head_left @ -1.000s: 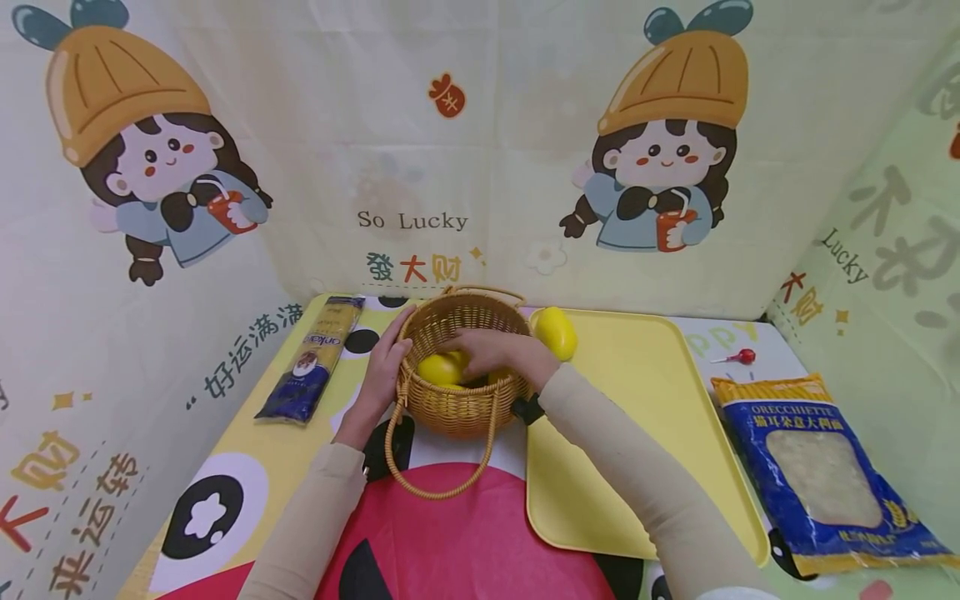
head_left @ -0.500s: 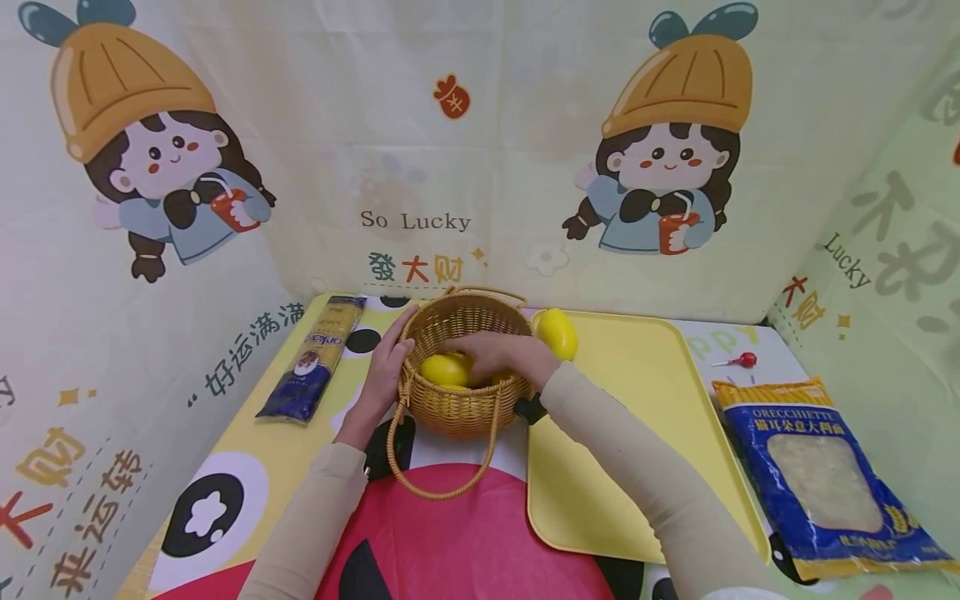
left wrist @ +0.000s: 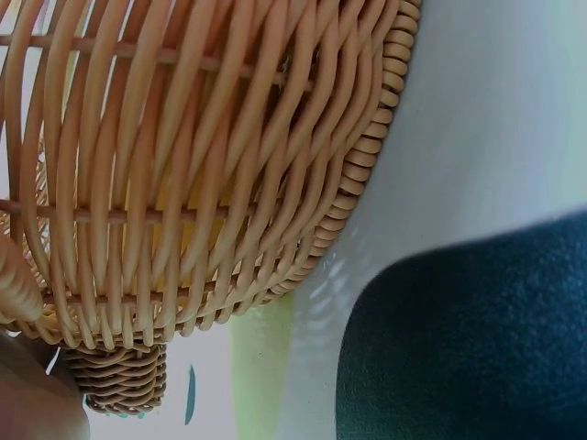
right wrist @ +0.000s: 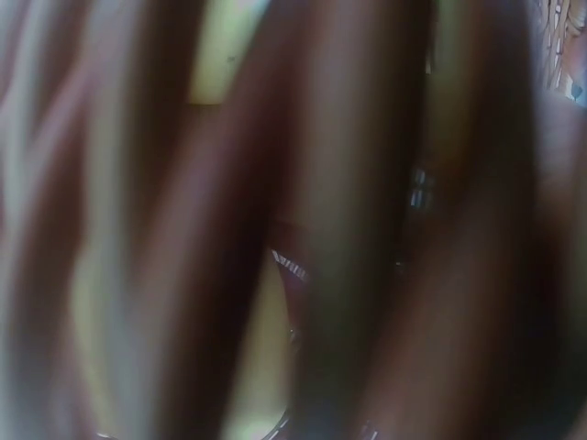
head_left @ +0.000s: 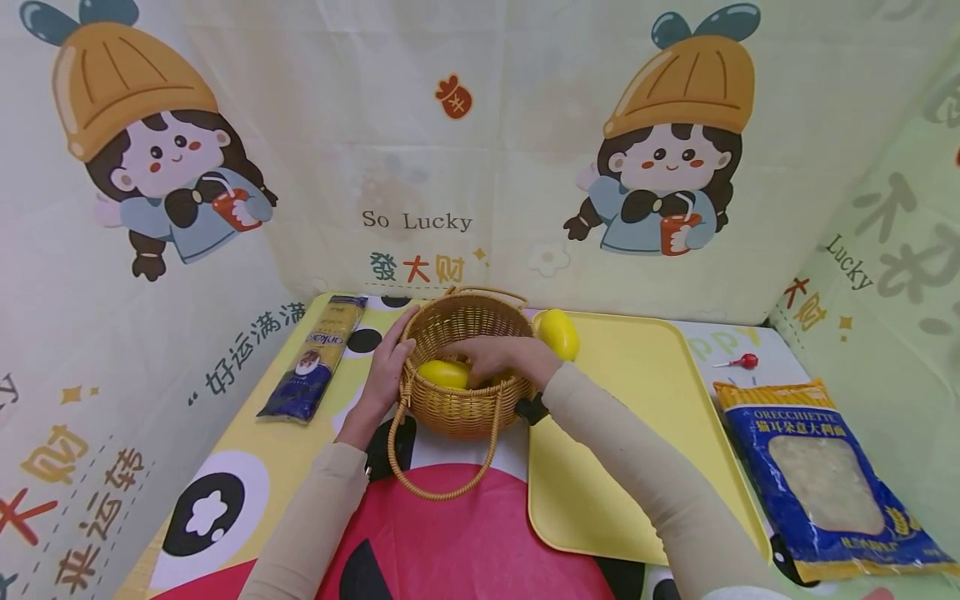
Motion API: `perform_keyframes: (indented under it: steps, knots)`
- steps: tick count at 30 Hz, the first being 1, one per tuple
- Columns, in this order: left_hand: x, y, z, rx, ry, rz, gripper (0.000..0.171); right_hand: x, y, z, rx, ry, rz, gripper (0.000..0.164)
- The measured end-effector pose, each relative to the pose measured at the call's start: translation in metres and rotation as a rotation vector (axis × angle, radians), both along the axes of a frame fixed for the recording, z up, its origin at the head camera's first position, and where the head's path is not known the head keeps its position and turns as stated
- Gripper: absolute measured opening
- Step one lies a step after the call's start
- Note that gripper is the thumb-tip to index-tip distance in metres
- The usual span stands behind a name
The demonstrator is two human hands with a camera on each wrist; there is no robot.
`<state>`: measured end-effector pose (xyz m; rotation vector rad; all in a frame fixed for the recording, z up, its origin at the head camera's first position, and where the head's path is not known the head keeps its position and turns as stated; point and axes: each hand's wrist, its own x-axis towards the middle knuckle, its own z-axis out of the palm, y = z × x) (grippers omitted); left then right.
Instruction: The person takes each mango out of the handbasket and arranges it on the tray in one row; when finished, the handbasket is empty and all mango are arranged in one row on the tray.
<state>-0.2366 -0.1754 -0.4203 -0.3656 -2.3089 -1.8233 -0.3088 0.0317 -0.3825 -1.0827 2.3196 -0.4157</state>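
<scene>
A round wicker basket (head_left: 457, 412) stands in the middle of the table, its front handle folded down. My left hand (head_left: 384, 372) grips the left rim, thumb over the edge; in the left wrist view its fingertip (left wrist: 16, 282) lies against the weave (left wrist: 183, 165). Into the basket reaches my right hand (head_left: 495, 352), beside a glossy yellow lemon (head_left: 444, 374). Its fingertips are hidden, so I cannot tell whether they hold something. The right wrist view is filled by blurred wicker strands (right wrist: 348, 220) with yellow behind them. Another lemon (head_left: 559, 335) sits on the yellow tray's corner.
Right of the basket lies a yellow tray (head_left: 637, 467), under my right forearm. Beyond it are a red lollipop (head_left: 744, 361) and a blue bag of orecchiette pasta (head_left: 821, 475). A narrow blue and gold pasta packet (head_left: 315, 358) lies at left. Printed cloth walls (head_left: 510, 167) enclose the table.
The lemon in the basket has shifted and sunk slightly beside my right hand, which stays inside. My left hand keeps its grip on the rim.
</scene>
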Motion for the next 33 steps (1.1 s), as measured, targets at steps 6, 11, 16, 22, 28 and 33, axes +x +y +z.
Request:
perform_keyframes:
  steps: [6,11,16,22,28,33]
  knots:
    - [0.0002,-0.0005,-0.0003,0.003,-0.001,0.0,0.054,0.0006,0.0,0.0005,-0.007,-0.01,-0.007,0.075]
    - [0.0017,-0.0003,0.0002,0.012,-0.017,-0.001,0.054,0.0017,-0.0006,0.0007,-0.019,-0.025,-0.007,0.076]
    - [0.0028,0.0008,0.0015,0.011,-0.013,-0.003,0.054,0.002,-0.0007,0.002,-0.024,-0.002,0.017,0.073]
    - [0.0012,0.0023,0.0029,0.002,0.003,-0.007,0.054,0.001,-0.0001,0.004,-0.042,0.023,0.027,0.067]
    - [-0.0006,0.0029,0.0026,-0.004,0.006,-0.011,0.054,0.0004,0.0001,0.0045,-0.084,0.033,0.032,0.063]
    - [0.0018,0.001,0.0008,0.004,-0.011,-0.004,0.054,0.0,-0.0016,0.003,-0.127,0.11,0.021,0.063]
